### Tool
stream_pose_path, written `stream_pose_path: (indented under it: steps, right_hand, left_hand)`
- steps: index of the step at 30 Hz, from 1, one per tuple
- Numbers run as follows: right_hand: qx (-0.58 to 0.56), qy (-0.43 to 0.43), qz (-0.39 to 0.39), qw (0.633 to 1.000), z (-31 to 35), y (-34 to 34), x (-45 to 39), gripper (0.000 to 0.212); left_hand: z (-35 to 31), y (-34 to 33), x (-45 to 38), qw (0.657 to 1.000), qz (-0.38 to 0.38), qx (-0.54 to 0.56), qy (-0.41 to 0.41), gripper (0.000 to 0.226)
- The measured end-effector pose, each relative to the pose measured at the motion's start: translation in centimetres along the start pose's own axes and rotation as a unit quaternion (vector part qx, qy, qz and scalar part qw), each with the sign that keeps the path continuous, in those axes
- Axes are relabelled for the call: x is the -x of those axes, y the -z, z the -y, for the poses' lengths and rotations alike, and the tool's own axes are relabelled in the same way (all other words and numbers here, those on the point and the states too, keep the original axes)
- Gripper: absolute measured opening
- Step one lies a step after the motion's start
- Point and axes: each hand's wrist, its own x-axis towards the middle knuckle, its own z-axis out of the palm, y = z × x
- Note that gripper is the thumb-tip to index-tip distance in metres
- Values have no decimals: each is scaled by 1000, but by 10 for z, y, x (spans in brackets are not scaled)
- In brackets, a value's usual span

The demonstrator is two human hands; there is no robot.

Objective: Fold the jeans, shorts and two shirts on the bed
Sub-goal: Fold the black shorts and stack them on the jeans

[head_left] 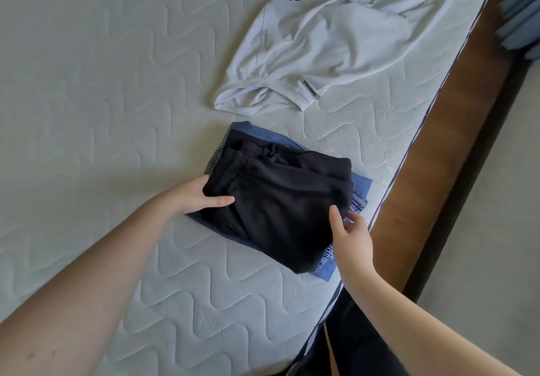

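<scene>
- Head view: folded black shorts [280, 200] sit on top of the folded jeans [361, 184], near the mattress [87, 83] edge.
- Left hand [195, 196] pinches the shorts' left corner, thumb on top, fingers tucked under.
- Right hand [352, 237] rests at the shorts' right edge, fingers loosely bent, gripping nothing.
- White shirt [336, 39] lies crumpled beyond the jeans, not yet folded; a second shirt isn't visible.
- Risk, I'd say: tug that corner and the shorts' layers slide apart, or the stack gets nudged off the mattress edge.
</scene>
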Motion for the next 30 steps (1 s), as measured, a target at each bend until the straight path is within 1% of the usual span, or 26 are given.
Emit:
stream_pose_path:
  steps: [2, 3, 4, 5, 7, 8, 10, 11, 12, 13, 15, 16, 17, 18, 19, 20, 21, 22, 23, 24, 25, 27, 28, 30]
  right_hand:
    - [87, 2, 101, 991, -14, -4, 19, 52]
    - [124, 9, 131, 983, -18, -6, 23, 55]
    - [155, 19, 141, 978, -20, -8, 24, 58]
    - [176, 29, 137, 974, -20, -10, 22, 60]
    - [191, 41, 120, 973, -17, -12, 17, 60]
    - [190, 46, 113, 974, -16, -12, 14, 59]
    - [168, 47, 104, 979, -17, -11, 8, 54]
    - [146, 34, 99, 984, -18, -9, 6, 49]
    - [128, 16, 93, 987, -19, -7, 5, 43]
    - [126, 5, 85, 988, -21, -3, 6, 38]
    - [164, 16, 51, 985, -28, 5, 7, 36]
    - [183, 37, 25, 982, -31, 9, 9, 36]
    - [191, 65, 1, 979, -33, 12, 11, 35]
    - [189, 101, -18, 977, -34, 14, 13, 35]
    - [187, 149, -38, 970, -33, 14, 15, 35]
    - [191, 207, -61, 958, -32, 13, 16, 37]
    - [205, 268, -83, 938, -29, 9, 16, 40]
    - [227, 324, -100, 913, -26, 3, 15, 45]
    - [256, 370, -109, 886, -21, -5, 14, 50]
    - [288, 407, -109, 860, -16, -14, 11, 56]
    - [320, 437, -100, 835, -11, -24, 7, 60]
    - [382, 470, -70, 793, -4, -42, -4, 65]
    - [415, 471, -56, 776, -3, -48, -12, 69]
    - [487, 443, -37, 751, -4, -51, -31, 81]
  left_hand:
    - [6, -1, 3, 999, 31, 8, -7, 82]
    - [8, -2, 4, 999, 35, 14, -13, 92]
    - [9, -3, 6, 999, 31, 22, -18, 99]
    - [9, -3, 8, 999, 19, 27, -23, 102]
    - [9, -3, 11, 999, -24, 23, -30, 98]
    - [8, -4, 13, 998, -54, 13, -36, 92]
    - [10, -11, 13, 990, -127, -6, -54, 69]
    - [12, -16, 10, 985, -163, -14, -59, 57]
    - [14, -21, 7, 980, -190, -21, -55, 51]
    - [15, -27, 4, 978, -204, -32, -42, 51]
    - [14, -37, 2, 974, -216, -73, -4, 63]
    - [12, -42, 3, 965, -242, -105, 3, 69]
    - [10, -46, 5, 945, -292, -148, -11, 74]
    - [8, -49, 8, 911, -357, -201, -47, 76]
    - [5, -54, 12, 866, -418, -255, -106, 74]
    - [2, -59, 15, 817, -461, -297, -177, 70]
    - [-2, -66, 16, 781, -473, -326, -246, 66]
    - [-5, -74, 14, 760, -459, -350, -299, 63]
    - [-7, -82, 11, 748, -431, -379, -333, 62]
    - [-9, -91, 6, 742, -401, -412, -345, 61]
    - [-9, -98, 0, 742, -374, -443, -337, 62]
    - [-6, -105, -12, 755, -344, -476, -292, 68]
    - [-4, -105, -18, 763, -338, -480, -270, 72]
    - [-2, -101, -30, 771, -332, -485, -243, 78]
